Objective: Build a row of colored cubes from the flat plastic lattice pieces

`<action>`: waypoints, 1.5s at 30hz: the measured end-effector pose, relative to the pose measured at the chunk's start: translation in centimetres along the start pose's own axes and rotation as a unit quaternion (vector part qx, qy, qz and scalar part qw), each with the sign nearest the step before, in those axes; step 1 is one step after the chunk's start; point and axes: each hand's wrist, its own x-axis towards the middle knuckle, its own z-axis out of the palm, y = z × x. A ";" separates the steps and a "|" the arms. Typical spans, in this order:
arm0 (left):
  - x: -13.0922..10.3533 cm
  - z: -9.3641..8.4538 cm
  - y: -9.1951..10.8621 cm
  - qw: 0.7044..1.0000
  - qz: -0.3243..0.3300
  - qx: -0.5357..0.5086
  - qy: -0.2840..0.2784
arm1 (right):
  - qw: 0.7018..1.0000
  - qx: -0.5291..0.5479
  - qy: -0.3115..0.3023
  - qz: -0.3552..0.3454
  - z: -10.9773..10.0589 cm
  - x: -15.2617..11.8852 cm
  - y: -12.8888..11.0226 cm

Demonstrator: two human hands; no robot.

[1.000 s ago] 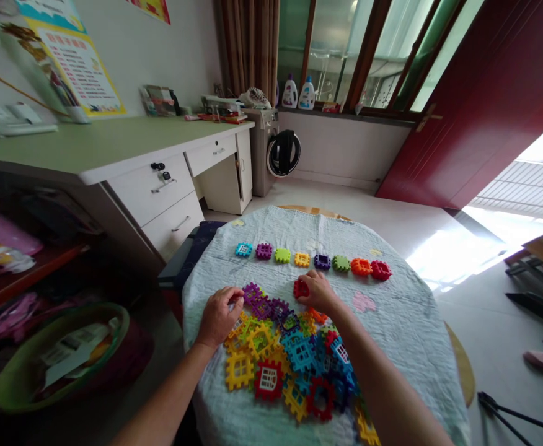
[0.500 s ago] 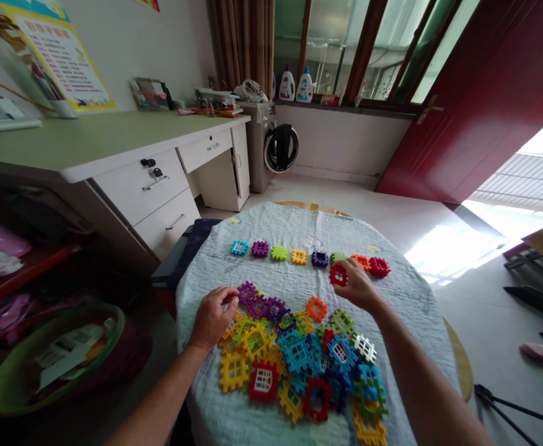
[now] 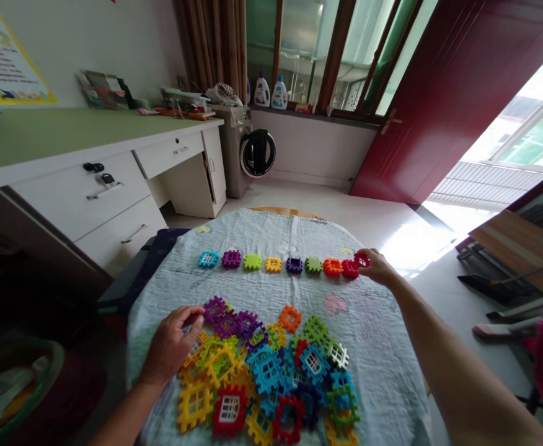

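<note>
My right hand [image 3: 377, 267] is closed on a red building block [image 3: 361, 261], a flat notched square with a small window, just above the right end of a row of blocks. That row runs from a light blue block [image 3: 209, 259] at the left to an orange block [image 3: 333, 267] and a red block [image 3: 350, 269] at the right. My left hand [image 3: 173, 341] rests with curled fingers at the left edge of a mixed pile, beside a purple block [image 3: 215, 309]. Whether its fingers hold anything is hidden. Yellow, blue, green and red blocks overlap in the pile.
A pale blue cloth [image 3: 271, 232] covers the round table. To the left stand a desk [image 3: 113, 133] with drawers and a basket [image 3: 57, 371] on the floor. Behind are a washing machine [image 3: 234, 148] with its door open and a red door [image 3: 401, 93].
My right hand has carried the red block rightward, from above the row's middle right to its right end. My left hand stays by the pile. The view has turned slightly right.
</note>
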 end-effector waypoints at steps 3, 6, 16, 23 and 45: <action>0.0 0.1 -0.1 1.000 -0.007 0.006 -0.001 | 0.999 -0.024 -0.021 -0.011 1.1 0.9 0.1; -0.1 0.1 -0.3 1.000 -0.009 0.009 -0.003 | 0.999 -0.032 -0.035 -0.015 1.8 1.6 0.3; -0.1 0.0 -0.2 1.000 -0.012 0.012 -0.001 | 0.996 -0.060 -0.064 -0.023 2.9 2.1 0.5; 0.0 -0.1 0.3 1.000 -0.019 0.000 0.000 | 0.995 -0.065 -0.070 -0.025 2.7 1.9 0.2; -0.1 -0.2 1.6 0.999 -0.031 -0.015 -0.016 | 0.992 -0.003 0.110 -0.054 10.8 -11.8 -4.0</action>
